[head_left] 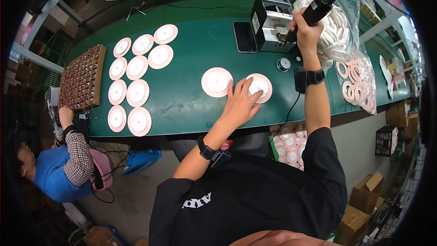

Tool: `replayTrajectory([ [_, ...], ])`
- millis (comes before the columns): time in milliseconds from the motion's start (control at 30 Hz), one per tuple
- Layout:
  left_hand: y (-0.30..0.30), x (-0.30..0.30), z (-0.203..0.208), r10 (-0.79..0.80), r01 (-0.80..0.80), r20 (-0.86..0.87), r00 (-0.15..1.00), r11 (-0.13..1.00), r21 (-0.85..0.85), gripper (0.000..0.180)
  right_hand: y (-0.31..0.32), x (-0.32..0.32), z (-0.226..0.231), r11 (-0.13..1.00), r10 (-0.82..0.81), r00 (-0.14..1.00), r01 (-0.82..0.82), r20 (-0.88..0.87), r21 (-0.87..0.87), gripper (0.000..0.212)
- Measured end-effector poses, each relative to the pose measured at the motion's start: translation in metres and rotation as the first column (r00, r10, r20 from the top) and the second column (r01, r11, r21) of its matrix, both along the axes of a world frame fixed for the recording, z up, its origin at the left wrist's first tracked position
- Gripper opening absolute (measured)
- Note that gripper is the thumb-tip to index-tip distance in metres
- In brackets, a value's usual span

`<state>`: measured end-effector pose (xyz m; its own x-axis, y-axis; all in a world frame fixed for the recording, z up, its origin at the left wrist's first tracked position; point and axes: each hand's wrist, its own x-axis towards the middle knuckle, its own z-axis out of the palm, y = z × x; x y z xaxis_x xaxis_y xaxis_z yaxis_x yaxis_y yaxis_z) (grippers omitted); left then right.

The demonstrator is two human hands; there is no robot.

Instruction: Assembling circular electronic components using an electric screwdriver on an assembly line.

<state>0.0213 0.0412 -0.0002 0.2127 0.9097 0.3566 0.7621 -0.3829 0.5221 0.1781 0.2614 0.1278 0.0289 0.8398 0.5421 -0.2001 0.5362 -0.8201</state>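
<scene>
My right hand is closed round a black electric screwdriver, its lower end at the front of a screw feeder with a black side. Spread over a round pink-and-white disc, my left hand touches it with fingers and thumb apart. Just left of that lies a second pink-and-white disc, close to my fingertips. A small silver-and-black round part stands below the feeder. The screwdriver's tip is hard to make out against the machine.
More discs lie in columns on the green table. A phone sits beside the feeder. Bags of white parts and pink rings occupy the right. A co-worker is beside a wooden tray at left. Discs fill a box below.
</scene>
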Motion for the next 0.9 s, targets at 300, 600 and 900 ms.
replayTrajectory([
  [300,0.001,0.006,-0.004,0.023,-0.023,-0.012,1.000,1.000,0.014,0.046,-0.102,-0.013,-0.038,0.982,0.179,0.984,-0.177,0.026,-0.066,0.019],
  [600,0.000,0.007,-0.007,0.017,-0.017,-0.016,1.000,1.000,-0.011,0.046,-0.106,-0.019,-0.055,0.976,0.188,0.982,-0.186,0.006,-0.116,0.018],
  [900,0.009,0.021,-0.008,0.075,-0.075,-0.004,0.997,0.997,0.033,0.047,-0.102,-0.026,-0.057,0.962,0.198,0.980,-0.192,0.012,-0.193,0.019],
])
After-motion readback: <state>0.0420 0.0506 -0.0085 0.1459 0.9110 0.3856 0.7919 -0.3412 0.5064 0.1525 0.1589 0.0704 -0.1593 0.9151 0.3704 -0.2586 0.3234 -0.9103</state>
